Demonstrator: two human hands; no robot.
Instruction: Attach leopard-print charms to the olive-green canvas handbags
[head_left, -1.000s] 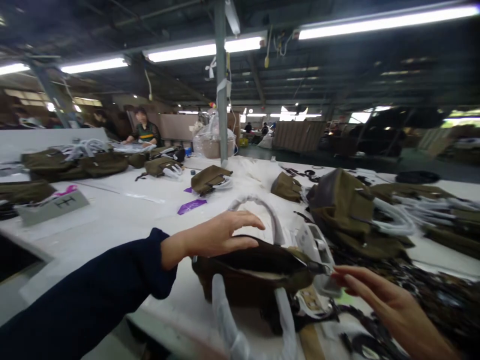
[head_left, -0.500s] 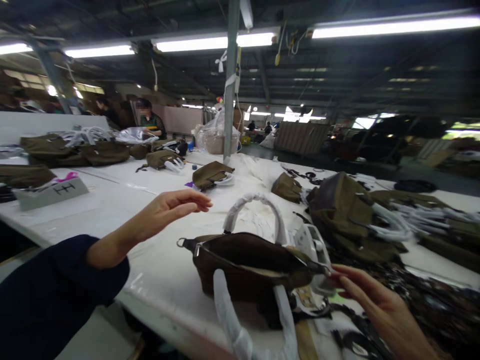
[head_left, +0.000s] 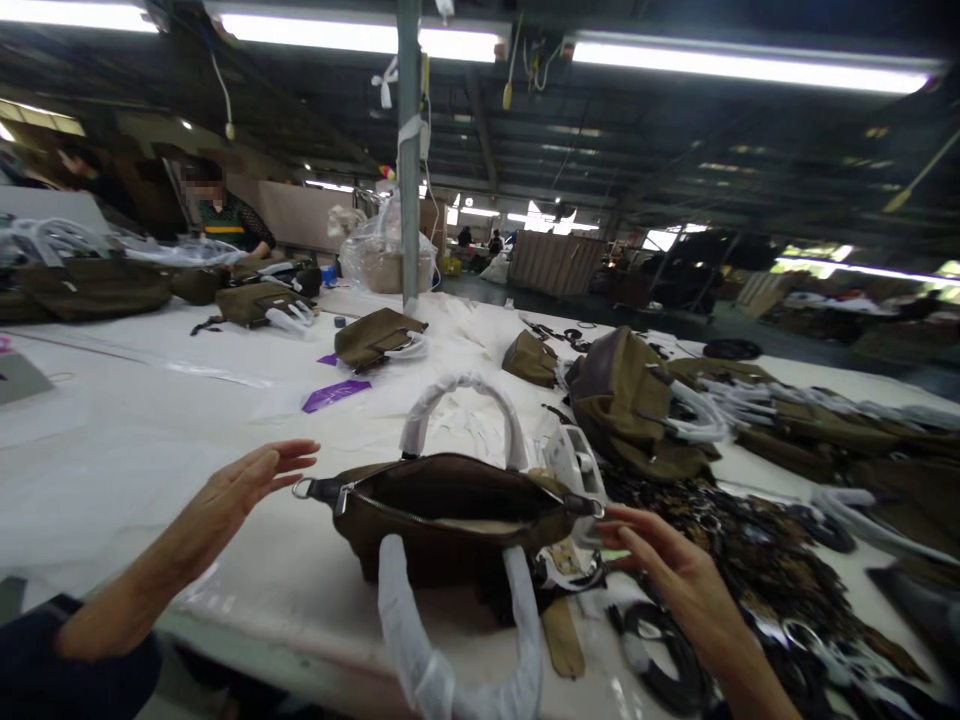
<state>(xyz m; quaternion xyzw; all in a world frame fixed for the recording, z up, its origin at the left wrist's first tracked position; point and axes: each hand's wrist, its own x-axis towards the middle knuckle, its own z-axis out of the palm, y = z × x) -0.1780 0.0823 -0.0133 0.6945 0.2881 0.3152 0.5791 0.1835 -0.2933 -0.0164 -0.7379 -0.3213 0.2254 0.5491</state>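
Up close in the head view, an open brown handbag (head_left: 450, 515) stands upright near the front edge of the white table (head_left: 112, 440), its zip mouth gaping and dark inside. Two handles wrapped in white plastic belong to it: the far handle (head_left: 461, 400) arches up behind the opening, and the near handle (head_left: 450, 650) hangs down over the table's front edge.

The left hand (head_left: 247, 485) hovers just beside the bag's left end, close to the metal ring (head_left: 301, 488) there but not touching it. Its palm is flat and the fingers are stretched out and spread; it grips nothing.

The right hand (head_left: 667, 565) is at the bag's right end, fingers loosely curled with the fingertips at the end of the zip, touching or nearly touching it; whether it actually pinches anything there I cannot tell.

Dark straps and buckles (head_left: 750, 560) lie heaped on the table to the right of this hand. Beyond them an olive bag (head_left: 630, 400) sits among more bags with white-wrapped handles towards the right edge. A smaller olive bag (head_left: 375, 338) and a purple slip (head_left: 335, 394) lie further back, near a grey post (head_left: 409, 150). At the far left corner a seated person (head_left: 225, 220) works beside more olive bags.
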